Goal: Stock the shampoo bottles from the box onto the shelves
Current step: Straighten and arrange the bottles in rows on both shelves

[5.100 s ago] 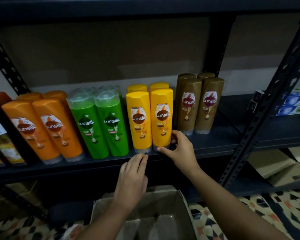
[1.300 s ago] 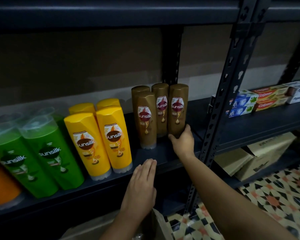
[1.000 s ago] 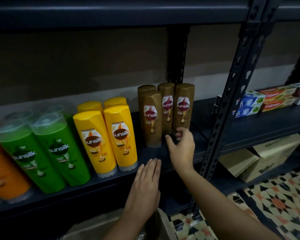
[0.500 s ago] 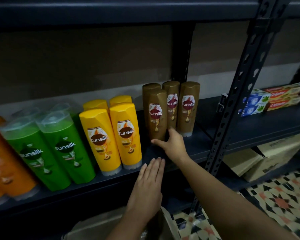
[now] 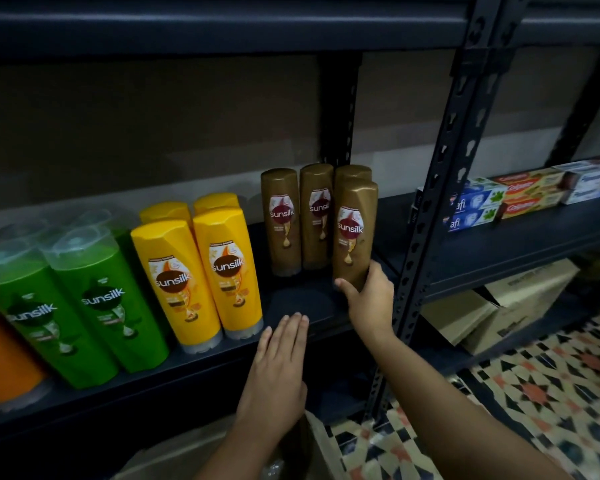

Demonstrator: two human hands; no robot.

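Note:
On the dark metal shelf [image 5: 302, 306] stand rows of Sunsilk bottles: green bottles [image 5: 94, 299] at the left, yellow bottles [image 5: 201, 271] in the middle, brown bottles [image 5: 291, 220] further right. My right hand [image 5: 369, 299] grips the base of the front brown bottle [image 5: 354, 233], which stands at the right end of the brown group, near the upright post. My left hand [image 5: 278, 372] lies flat, fingers together, at the shelf's front edge, holding nothing. The cardboard box [image 5: 312, 448] shows partly at the bottom, under my left wrist.
A perforated metal post [image 5: 440, 188] rises just right of my right hand. Toothpaste boxes [image 5: 520, 195] lie on the neighbouring shelf at the right. Cardboard cartons [image 5: 499, 306] sit on the lower shelf. An orange bottle [image 5: 0, 355] is at the far left. Patterned tiles [image 5: 534, 393] cover the floor.
My right hand has taken the front brown bottle and shifted it right, in front of the rightmost brown one. My left hand has stayed at the shelf edge.

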